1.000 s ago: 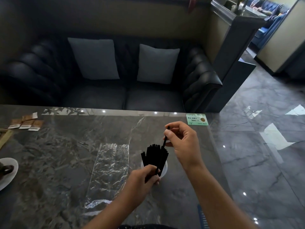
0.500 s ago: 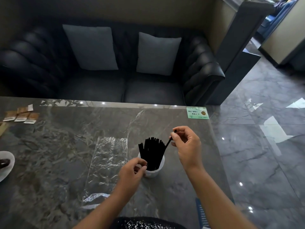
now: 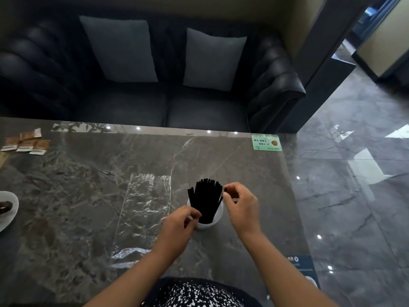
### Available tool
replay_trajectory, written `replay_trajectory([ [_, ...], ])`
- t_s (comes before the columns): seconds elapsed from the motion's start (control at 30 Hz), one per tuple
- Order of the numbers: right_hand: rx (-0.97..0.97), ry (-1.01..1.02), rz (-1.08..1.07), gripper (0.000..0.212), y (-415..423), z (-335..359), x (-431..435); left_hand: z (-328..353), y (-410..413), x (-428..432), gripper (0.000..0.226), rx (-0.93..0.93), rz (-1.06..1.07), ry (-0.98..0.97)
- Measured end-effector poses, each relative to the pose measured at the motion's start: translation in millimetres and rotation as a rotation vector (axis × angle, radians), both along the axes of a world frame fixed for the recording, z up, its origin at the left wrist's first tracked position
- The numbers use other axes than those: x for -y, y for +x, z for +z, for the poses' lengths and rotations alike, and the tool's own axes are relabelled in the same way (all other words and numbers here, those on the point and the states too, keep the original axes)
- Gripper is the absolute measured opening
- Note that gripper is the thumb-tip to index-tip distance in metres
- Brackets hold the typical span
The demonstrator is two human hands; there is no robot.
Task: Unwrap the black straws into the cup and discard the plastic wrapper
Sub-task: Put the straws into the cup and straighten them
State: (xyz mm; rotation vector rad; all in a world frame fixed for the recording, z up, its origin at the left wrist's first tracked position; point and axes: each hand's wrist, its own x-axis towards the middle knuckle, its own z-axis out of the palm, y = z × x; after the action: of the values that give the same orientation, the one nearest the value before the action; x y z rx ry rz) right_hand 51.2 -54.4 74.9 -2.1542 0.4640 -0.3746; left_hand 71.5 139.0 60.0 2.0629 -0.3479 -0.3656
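Note:
A bundle of black straws (image 3: 205, 199) stands fanned out in a small white cup (image 3: 215, 219) on the dark marble table (image 3: 88, 178). My left hand (image 3: 179, 227) grips the cup's near left side with curled fingers. My right hand (image 3: 242, 207) pinches the top of a single black straw at the bundle's right edge between thumb and forefinger. The clear plastic wrapper (image 3: 143, 209) lies flat and empty on the table, just left of the cup.
Several brown sachets (image 3: 25, 144) lie at the far left of the table and a white dish (image 3: 8, 210) sits at the left edge. A green card (image 3: 266, 142) lies at the far right corner. A black sofa (image 3: 155, 85) stands beyond the table.
My right hand has lowered the single straw down toward the bundle in the cup. My left hand has shifted from the straws to the cup's side. The camera has tilted downward.

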Motion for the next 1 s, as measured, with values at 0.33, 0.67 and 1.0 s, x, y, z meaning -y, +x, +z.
replay_trajectory([
  [0.33,-0.086,0.051,0.018,0.009,-0.5,-15.4,2.5,11.7,6.0,-19.0,0.015,-0.102,0.115,-0.118],
  [0.67,-0.303,0.187,0.187,0.028,3.4,-28.0,0.2,-1.4,42.6,-3.9,0.054,-0.219,0.050,-0.093],
  [1.0,-0.334,0.051,0.373,0.022,33.8,-17.3,-6.7,-1.8,62.2,31.0,0.036,-0.108,-0.123,0.017],
])
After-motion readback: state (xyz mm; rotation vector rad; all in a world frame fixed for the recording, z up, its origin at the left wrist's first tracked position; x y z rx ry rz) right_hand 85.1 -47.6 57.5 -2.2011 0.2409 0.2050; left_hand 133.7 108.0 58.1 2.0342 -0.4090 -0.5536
